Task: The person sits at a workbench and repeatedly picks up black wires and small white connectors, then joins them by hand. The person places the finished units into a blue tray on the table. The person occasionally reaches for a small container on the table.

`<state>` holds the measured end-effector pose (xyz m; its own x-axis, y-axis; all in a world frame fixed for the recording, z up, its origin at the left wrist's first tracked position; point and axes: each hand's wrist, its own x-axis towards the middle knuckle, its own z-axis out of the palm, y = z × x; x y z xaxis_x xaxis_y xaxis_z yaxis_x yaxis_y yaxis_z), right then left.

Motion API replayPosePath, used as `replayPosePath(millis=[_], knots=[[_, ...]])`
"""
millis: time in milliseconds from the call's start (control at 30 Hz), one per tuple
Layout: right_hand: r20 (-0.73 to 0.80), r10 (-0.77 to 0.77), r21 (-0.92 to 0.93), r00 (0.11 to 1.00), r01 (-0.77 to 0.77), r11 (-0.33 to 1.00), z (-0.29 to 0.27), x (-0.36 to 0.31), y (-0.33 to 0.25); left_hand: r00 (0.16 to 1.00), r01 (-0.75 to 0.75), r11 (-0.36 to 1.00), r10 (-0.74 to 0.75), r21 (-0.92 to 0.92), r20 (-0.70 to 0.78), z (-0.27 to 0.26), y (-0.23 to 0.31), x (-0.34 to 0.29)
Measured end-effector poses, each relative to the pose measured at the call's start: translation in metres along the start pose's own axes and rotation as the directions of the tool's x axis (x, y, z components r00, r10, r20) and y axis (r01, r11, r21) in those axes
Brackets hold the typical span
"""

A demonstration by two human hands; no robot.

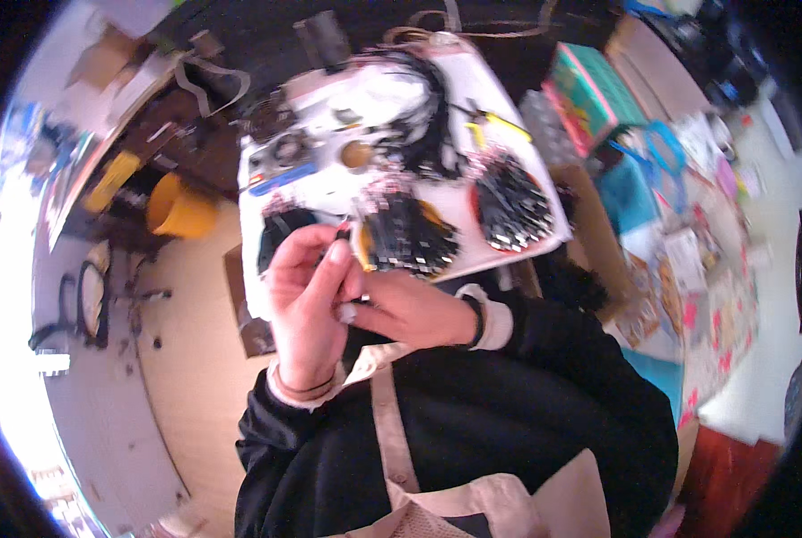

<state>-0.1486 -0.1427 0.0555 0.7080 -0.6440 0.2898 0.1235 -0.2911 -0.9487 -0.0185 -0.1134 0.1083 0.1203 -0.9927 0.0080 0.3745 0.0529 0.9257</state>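
Observation:
My left hand [307, 291] is closed, with thumb and forefinger pinching a small dark piece [343, 232] at their tips; its kind is too blurred to tell. Close beside it, my right hand [414, 309] has bent fingers meeting the left palm, and whatever they hold is hidden. Just beyond both hands, a pile of short black pieces with shiny ends [410, 235] lies on a white tabletop [329, 193]. A similar pile [513, 204] sits to the right, over something red. Partly behind my left hand is a smaller dark pile [284, 224].
Farther back on the tabletop lie a black cable bundle [435, 117], yellow-handled pliers [509, 125], a blue-handled tool [283, 179] and a round brown item [356, 155]. An orange bin [181, 206] stands at left. A cardboard box [594, 238] and green carton [594, 94] flank the right side.

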Motion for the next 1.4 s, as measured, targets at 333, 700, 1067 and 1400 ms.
replayPosePath(millis=[333, 700, 1067, 1400], knots=[[-0.815, 0.064, -0.006, 0.575, -0.119, 0.993, -0.130, -0.208, -0.120, 0.988, -0.129, 0.896, 0.080, 0.425, 0.132, -0.040, -0.020, 0.020], [-0.732, 0.506, 0.090, 0.455, -0.672, 0.735, -0.246, -0.221, 0.089, 0.975, -0.141, 0.271, 0.206, 0.952, 0.086, -0.103, -0.023, 0.055], [-0.858, 0.266, -0.237, 0.439, -0.798, 0.554, -0.292, -0.239, 0.176, 0.809, -0.580, -0.294, -0.101, 0.760, 0.579, -0.109, -0.065, 0.146], [-0.864, -0.020, -0.348, 0.502, -0.569, 0.745, -0.189, -0.154, 0.015, 0.733, -0.671, -0.352, -0.186, 0.653, 0.654, -0.105, -0.063, 0.151]])
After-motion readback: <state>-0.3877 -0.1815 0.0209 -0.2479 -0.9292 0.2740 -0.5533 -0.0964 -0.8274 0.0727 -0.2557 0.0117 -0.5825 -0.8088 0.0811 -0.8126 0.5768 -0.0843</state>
